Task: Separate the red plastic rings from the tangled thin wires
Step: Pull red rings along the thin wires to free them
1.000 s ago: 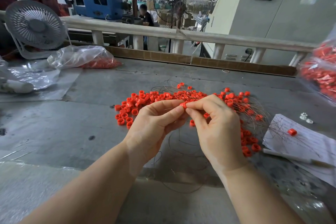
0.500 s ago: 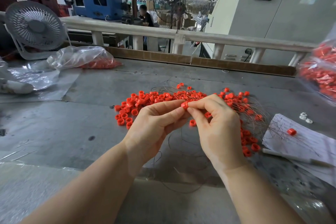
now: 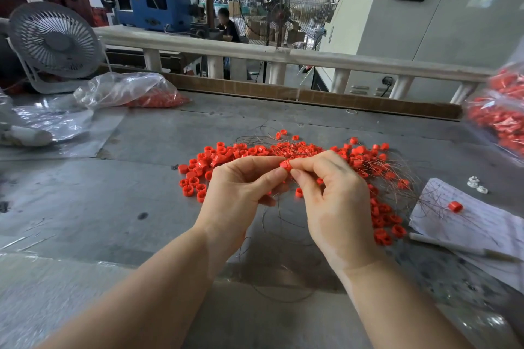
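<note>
Both hands meet above the middle of the grey worktop [image 3: 85, 201], fingers curled in toward each other. The left hand [image 3: 241, 193] and the right hand [image 3: 337, 204] together pinch one red ring [image 3: 285, 164] between their fingertips, the left thumb and forefinger on its left side, the right thumb and forefinger on its right. Whether a wire still passes through this ring cannot be told.

Just beyond and beneath the hands lies the pile of red rings [image 3: 249, 151], spread in a band across the worktop, curving down along the right hand's far side. Thin wires [image 3: 397, 167] run through the right part of the pile and fan out toward the right; more loops of wire [image 3: 283, 296] lie on the worktop under the wrists, reaching toward the near edge.

To the right, a sheet of paper [image 3: 482, 224] lies close to the pile, carrying a single loose ring [image 3: 455, 206] and a few wire ends; a pen [image 3: 453, 246] rests along its near side. Two small white parts [image 3: 476, 184] sit just beyond the paper. At the right edge of view hangs a clear bag of red rings [image 3: 502, 119], blurred.

The left half of the worktop is open grey surface between the pile and a plastic bag [image 3: 122, 89] holding red rings near the far left. A small fan [image 3: 56, 42] stands behind that bag. A cardboard strip [image 3: 312, 96] lines the worktop's far edge, with a white rail [image 3: 255, 51] behind it.
</note>
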The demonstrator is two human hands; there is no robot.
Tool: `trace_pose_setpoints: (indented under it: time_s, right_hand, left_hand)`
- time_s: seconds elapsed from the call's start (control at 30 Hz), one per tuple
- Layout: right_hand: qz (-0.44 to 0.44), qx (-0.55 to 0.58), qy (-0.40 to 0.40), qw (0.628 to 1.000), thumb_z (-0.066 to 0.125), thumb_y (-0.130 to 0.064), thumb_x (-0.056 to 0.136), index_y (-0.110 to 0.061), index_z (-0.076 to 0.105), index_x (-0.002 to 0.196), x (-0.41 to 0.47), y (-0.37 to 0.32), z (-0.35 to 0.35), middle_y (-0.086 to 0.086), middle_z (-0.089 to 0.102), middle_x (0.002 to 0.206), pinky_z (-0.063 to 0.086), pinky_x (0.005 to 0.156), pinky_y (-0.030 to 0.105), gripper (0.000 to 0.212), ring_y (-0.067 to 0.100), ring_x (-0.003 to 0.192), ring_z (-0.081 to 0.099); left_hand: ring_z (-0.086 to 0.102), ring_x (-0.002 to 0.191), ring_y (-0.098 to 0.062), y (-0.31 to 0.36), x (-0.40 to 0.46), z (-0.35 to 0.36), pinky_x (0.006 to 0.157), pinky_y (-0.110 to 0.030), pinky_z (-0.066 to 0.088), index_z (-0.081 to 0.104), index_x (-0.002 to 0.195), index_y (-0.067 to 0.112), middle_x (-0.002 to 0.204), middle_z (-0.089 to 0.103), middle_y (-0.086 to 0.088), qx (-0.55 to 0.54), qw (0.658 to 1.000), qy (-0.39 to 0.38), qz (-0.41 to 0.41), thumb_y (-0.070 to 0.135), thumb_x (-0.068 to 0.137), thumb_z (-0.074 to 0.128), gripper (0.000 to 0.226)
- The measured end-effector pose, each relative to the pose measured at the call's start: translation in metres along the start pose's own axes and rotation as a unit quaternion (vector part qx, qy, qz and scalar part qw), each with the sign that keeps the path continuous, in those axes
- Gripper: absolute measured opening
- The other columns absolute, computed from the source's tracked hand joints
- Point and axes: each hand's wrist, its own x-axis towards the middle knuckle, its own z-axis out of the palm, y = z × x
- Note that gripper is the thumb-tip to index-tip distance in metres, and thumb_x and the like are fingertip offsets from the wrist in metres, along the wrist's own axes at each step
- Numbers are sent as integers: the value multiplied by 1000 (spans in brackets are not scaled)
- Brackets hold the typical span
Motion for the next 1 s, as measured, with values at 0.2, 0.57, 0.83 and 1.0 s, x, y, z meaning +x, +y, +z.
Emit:
trace_pose_setpoints:
  time_s: [0.2,0.57,0.83,1.0]
  right_hand:
    - [46,43,10,998,58,-13,84,-8,71,86,-1,-1,2,-11,57,76,48,63,18,14,5,63,56]
    - [23,9,0,1000,68,1,75,-9,70,84,-3,-3,1,-4,56,75,46,59,21,14,9,63,53]
    - [-24,-45,11,999,71,-5,74,-4,70,80,-2,-3,-5,1,60,74,48,55,27,6,14,63,56]
    - [-31,-60,9,998,70,-2,77,-2,70,83,-1,-3,-6,5,62,77,52,59,31,6,17,66,58]
  left_hand:
    - [67,62,-7,-1,-3,3,53,-17,50,72,84,13,69,73,0,36,999,15,37,22,64,68,21]
    - [64,57,-6,-1,-2,3,50,-16,48,72,86,8,66,71,-3,22,1000,18,10,19,65,69,24]
    - [66,62,-5,0,-4,3,49,-16,45,74,87,14,72,73,-2,46,999,3,-7,15,80,65,11]
    - [65,67,-6,4,-5,4,50,-16,45,75,86,15,76,73,-3,25,1000,-11,-16,12,89,56,20]
